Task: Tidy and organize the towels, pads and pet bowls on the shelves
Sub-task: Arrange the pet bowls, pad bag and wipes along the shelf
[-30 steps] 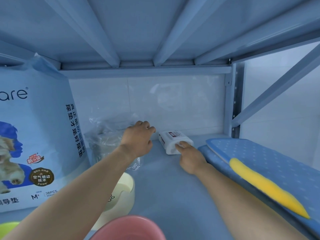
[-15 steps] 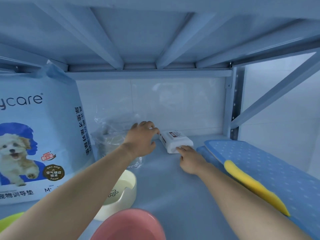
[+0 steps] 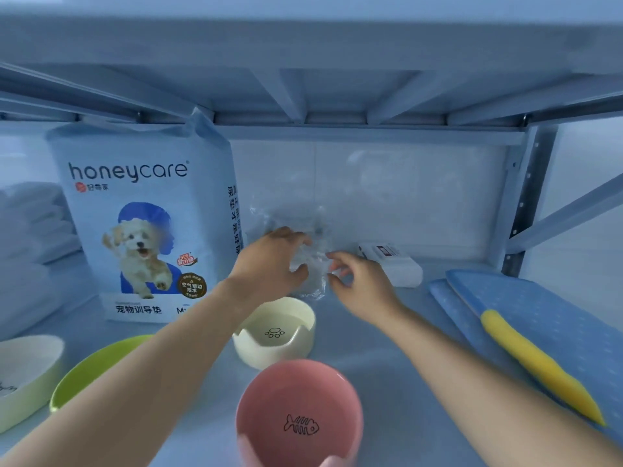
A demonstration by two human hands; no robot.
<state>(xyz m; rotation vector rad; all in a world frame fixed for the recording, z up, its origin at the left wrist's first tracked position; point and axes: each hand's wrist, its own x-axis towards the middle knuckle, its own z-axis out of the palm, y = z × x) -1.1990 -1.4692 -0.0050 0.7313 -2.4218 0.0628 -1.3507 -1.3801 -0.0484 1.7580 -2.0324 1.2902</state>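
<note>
While both hands reach to the back of the shelf [image 3: 371,372], the left hand [image 3: 269,264] cups the clear plastic bag [image 3: 312,264], fingers curled on its crinkled side, and the right hand [image 3: 362,284] pinches its other edge. Just right lies a white wipes pack [image 3: 392,264]; left stands the pad bag [image 3: 145,230]. Nearer sit cream [image 3: 274,332], pink [image 3: 298,412] and green [image 3: 91,369] bowls, with a blue mat [image 3: 539,318] far right.
</note>
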